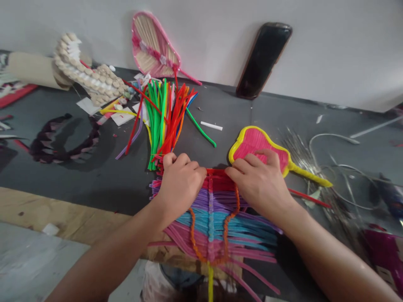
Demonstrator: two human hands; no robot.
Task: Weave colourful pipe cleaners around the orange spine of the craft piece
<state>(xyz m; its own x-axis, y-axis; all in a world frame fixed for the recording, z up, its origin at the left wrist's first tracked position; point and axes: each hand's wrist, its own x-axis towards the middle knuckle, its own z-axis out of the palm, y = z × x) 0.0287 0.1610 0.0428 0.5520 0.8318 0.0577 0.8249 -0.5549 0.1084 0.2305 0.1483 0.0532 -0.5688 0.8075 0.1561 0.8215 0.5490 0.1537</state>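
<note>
A fan-like piece of pipe cleaners (252, 228) lies at the table's front edge, in bands of red, purple, blue and pink. An orange twisted outline (226, 228) curves over the bands, and a yellow stem (210, 285) points toward me. At the top of the piece, my left hand (182, 180) and my right hand (260, 178) are closed with bent fingers on a red pipe cleaner (216, 172), whose middle shows between them. Both sets of fingertips are partly hidden. Beyond my right hand lies a pink fan with a yellow rim (261, 140), partly covered by that hand.
Loose green and red pipe cleaners (157, 121) lie in a bundle behind my left hand. A phone (264, 61) and a pink-rimmed fan (154, 46) lean on the wall. A dark headband (47, 144) lies left; thin wires (333, 197) and a magenta object (380, 251) are right.
</note>
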